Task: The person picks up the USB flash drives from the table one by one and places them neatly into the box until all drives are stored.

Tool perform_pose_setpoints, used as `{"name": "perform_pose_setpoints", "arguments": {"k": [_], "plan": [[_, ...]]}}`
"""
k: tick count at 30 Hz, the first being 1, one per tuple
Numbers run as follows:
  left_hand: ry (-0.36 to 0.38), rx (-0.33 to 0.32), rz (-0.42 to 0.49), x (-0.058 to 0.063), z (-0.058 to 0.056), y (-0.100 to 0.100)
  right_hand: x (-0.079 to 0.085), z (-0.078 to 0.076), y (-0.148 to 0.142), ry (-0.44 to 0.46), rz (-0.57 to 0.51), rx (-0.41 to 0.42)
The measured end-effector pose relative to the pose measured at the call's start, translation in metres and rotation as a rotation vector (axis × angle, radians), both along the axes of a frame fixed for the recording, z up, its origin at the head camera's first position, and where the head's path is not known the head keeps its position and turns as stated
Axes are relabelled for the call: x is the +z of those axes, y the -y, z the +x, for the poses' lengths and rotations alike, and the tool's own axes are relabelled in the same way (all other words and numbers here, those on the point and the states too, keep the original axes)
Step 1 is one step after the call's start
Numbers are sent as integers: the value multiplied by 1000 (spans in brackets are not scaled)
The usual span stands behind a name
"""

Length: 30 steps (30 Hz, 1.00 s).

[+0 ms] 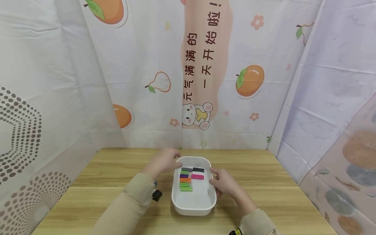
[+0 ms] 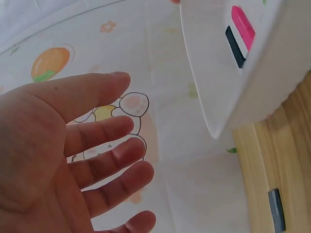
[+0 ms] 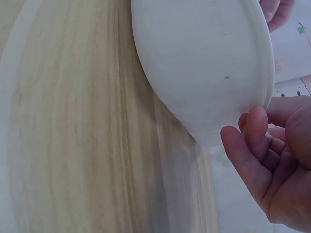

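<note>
The head camera looked forward and down over the wooden table, taking in the white tray from some way back. The left wrist camera sat close beside that tray, angled up toward the curtain. The right wrist camera hugged the tray's outer wall, table alongside
</note>
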<state>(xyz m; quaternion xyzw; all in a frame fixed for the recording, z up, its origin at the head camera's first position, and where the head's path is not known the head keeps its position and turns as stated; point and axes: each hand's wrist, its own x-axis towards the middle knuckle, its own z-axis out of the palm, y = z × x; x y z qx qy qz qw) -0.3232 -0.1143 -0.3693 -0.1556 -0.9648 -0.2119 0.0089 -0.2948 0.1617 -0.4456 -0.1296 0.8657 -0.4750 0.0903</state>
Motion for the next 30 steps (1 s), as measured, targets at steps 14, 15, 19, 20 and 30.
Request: {"name": "perform_pose_setpoints", "arguments": {"k": [14,15,19,20,30], "plan": [[-61,43,-44,-3,10,45,0,0,-1,19,9,-3],[-61,45,-49,-3,11,48,0,0,-1,20,9,-4],[-68,64,-73,-4,14,61,-1,0,-1,20,2,-5],[-68,67,-75,-5,15,64,-1,0,-1,22,1,-5],[-73,81,-100,-7,22,84,-1,0,0,20,-3,-3]]}}
